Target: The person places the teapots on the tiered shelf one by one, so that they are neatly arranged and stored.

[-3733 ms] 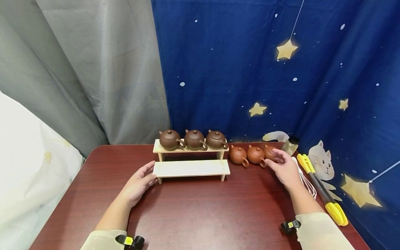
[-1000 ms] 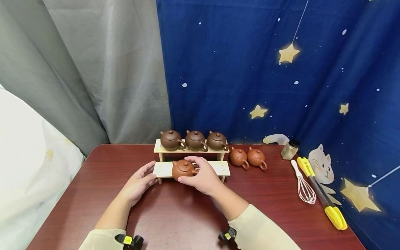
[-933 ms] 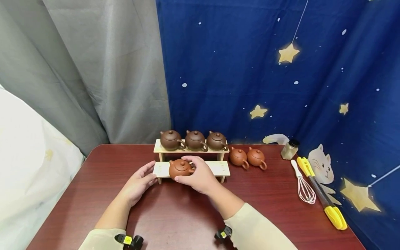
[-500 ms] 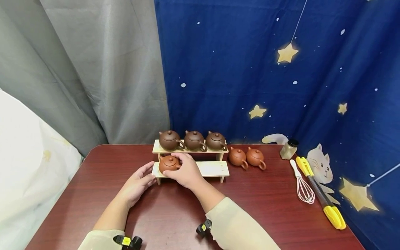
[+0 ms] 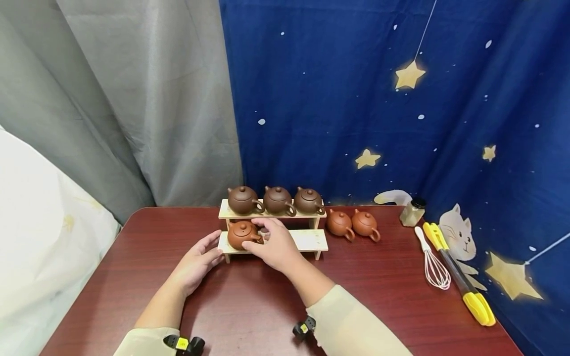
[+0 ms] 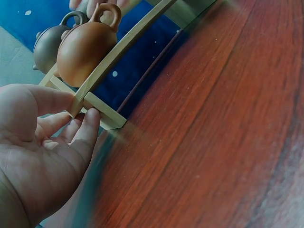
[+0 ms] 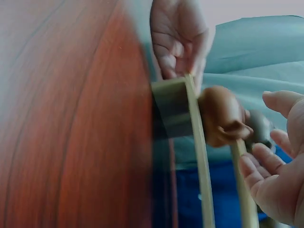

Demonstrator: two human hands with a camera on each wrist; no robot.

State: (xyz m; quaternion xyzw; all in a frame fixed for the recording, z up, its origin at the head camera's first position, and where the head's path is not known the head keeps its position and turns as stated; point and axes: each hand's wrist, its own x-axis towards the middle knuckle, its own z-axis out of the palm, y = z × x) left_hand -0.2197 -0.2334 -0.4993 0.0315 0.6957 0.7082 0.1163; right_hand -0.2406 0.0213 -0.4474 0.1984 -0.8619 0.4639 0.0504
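A reddish-brown teapot [image 5: 240,236] sits at the left end of the lower step of a light wooden two-step stand [image 5: 310,241]. My right hand [image 5: 277,247] is just right of it, by its handle. In the right wrist view its fingers [image 7: 268,159] are spread, apart from the teapot [image 7: 219,111]. With thumb and fingertips, my left hand [image 5: 195,265] pinches the left end of the lower board, clearer in the left wrist view. Three dark brown teapots [image 5: 278,200] line the upper step.
Two more reddish-brown teapots [image 5: 340,224] stand on the table [image 5: 356,296] right of the stand. Beyond them are a black-lidded jar [image 5: 412,213], a white whisk [image 5: 434,264] and yellow-ended tongs [image 5: 458,274]. Curtains [image 5: 311,99] hang behind the table.
My right hand has brought one reddish-brown teapot from the right-hand group to the lower step, slid it to the left end, and let go, drawing back slightly right. The left hand has stayed.
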